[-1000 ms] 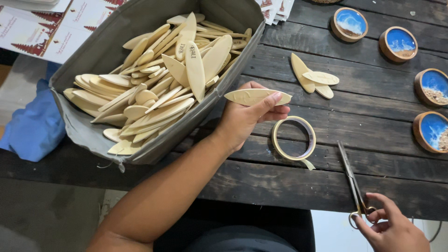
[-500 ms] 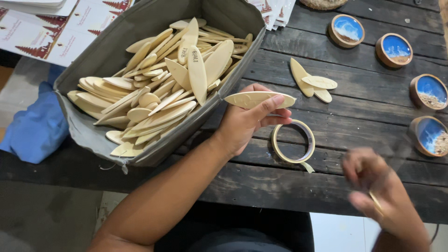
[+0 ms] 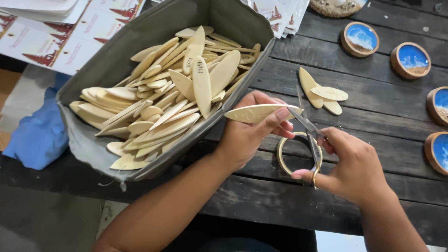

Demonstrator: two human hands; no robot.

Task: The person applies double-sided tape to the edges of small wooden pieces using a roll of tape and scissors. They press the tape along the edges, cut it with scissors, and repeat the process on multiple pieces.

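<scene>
I see the left hand pinching a surfboard-shaped wooden blank level, its tip offered to scissors gripped in the right hand.

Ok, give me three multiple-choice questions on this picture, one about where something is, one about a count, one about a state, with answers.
1. Where is the tape ring?
A. inside the grey box
B. on the dark table, under the hands
C. on the blue cloth

2. How many loose wooden pieces lie on the table right of the box?
A. one
B. three
C. six

3. What is the left hand doing?
A. lying flat and empty
B. holding one wooden piece
C. gripping the scissors

Answers:
1 B, the ring shows on the planks between both hands.
2 B, three overlapping pieces lie there.
3 B, its fingers pinch a wooden piece, while the right hand holds the scissors at its tip.
</scene>
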